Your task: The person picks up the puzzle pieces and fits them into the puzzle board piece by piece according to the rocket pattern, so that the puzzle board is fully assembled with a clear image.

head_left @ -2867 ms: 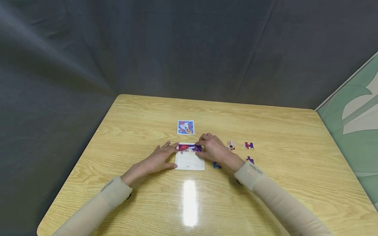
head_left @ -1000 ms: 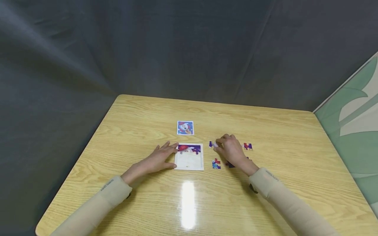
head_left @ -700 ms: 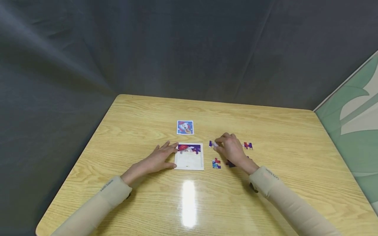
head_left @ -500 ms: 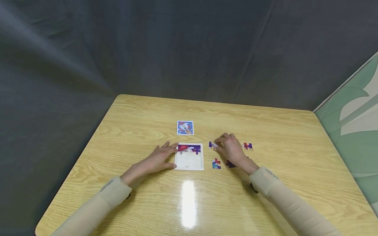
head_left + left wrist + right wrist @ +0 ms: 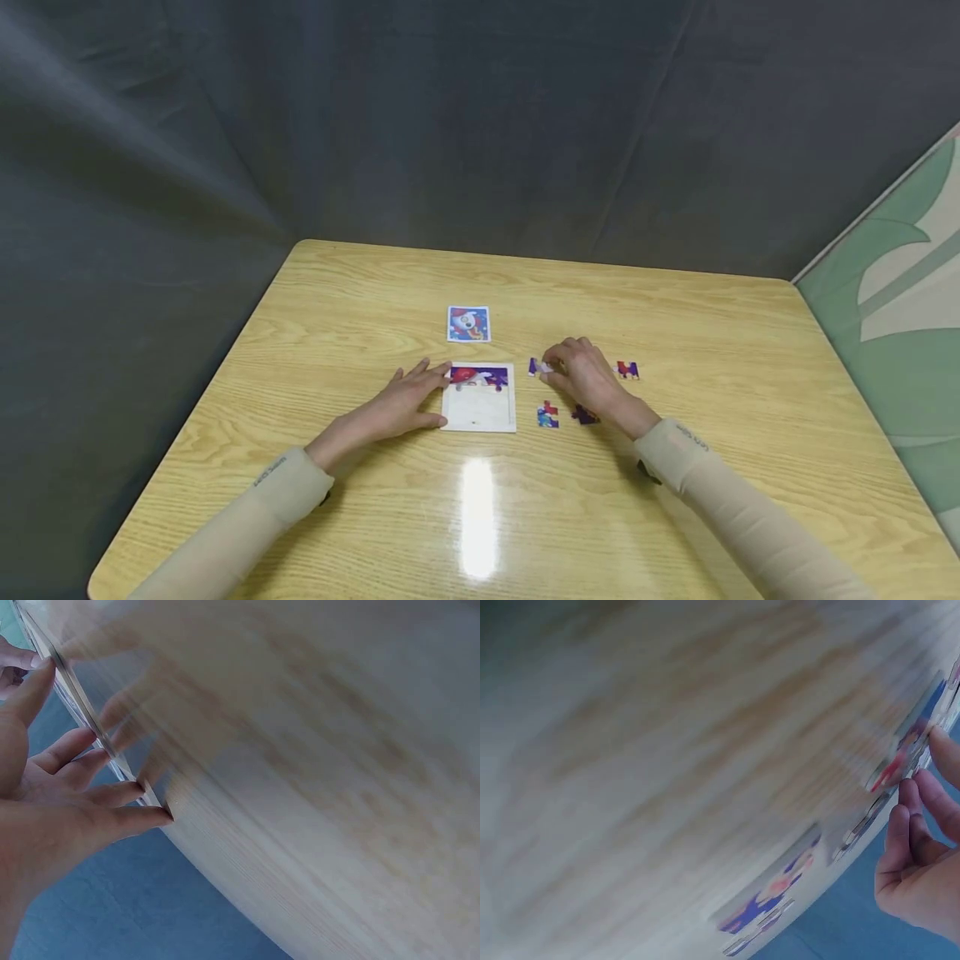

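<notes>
My left hand (image 5: 408, 402) rests spread along the left edge of a white puzzle tray (image 5: 480, 415), thumb at the lower corner and fingertips at the upper one. The top of the tray holds joined jigsaw pieces (image 5: 480, 377) in red, white and purple. Right of the tray, my right hand (image 5: 588, 375) pinches a purple and white puzzle piece (image 5: 534, 367) between thumb and fingers, low over the table. The fingers cover part of that piece. In the right wrist view the thumb and fingertips of the right hand (image 5: 922, 840) meet close to the tabletop.
A small picture card (image 5: 468, 324) of a white dog lies behind the tray. Loose pieces lie near the right hand: a red and blue piece (image 5: 547, 414), a dark purple piece (image 5: 585, 415) and a red and purple piece (image 5: 627, 370). A dark curtain (image 5: 480, 125) hangs behind the table.
My right hand has left the top right of the tray and moved right to the loose pieces, staying nearly still over the last second. The left hand has kept its place.
</notes>
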### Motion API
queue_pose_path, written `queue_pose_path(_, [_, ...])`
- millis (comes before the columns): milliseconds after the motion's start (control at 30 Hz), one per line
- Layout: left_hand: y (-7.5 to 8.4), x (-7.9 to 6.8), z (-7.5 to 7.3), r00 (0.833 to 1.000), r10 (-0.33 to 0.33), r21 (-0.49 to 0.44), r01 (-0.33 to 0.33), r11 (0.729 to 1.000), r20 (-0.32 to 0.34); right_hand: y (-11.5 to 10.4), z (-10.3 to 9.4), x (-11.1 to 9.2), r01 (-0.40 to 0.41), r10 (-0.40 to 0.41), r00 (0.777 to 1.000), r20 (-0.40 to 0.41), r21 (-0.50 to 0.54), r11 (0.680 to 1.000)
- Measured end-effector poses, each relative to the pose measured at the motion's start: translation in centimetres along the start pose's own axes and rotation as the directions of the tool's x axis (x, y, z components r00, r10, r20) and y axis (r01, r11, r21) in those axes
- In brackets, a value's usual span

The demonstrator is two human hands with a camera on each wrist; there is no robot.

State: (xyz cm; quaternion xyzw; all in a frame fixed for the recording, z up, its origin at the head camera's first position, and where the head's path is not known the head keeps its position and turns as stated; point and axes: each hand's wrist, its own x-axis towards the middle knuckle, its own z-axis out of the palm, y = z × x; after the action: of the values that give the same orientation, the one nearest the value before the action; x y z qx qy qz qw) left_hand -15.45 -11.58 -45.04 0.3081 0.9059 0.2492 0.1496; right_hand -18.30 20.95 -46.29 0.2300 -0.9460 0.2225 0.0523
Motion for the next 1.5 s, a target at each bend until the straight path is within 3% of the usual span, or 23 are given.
queue_pose_path(767, [0.0,0.0,0.0,1.000,0.004,-0.010,-0.004,1.000,0.000,0.0,0.1,0.1,0.187,-0.192,0.981,-0.030,-0.114,0.976])
queue_pose_path(1100, [0.0,-0.1,-0.1,1.000,0.004,-0.003,-0.004,1.000,0.002,-0.7,-0.1,-0.1,0.149,-0.152,0.987,-0.052,-0.055,0.987])
queue_pose_path(1267, [0.0,-0.1,-0.1,1.000,0.009,-0.006,-0.009,1.000,0.001,-1.3,0.1,-0.1,0.165,-0.168,0.982,-0.090,-0.033,0.986])
queue_pose_path(1500, [-0.1,-0.1,-0.1,1.000,0.013,-0.007,-0.013,1.000,-0.001,-2.8,0.6,0.2,0.205,-0.206,0.976,-0.075,-0.018,0.979])
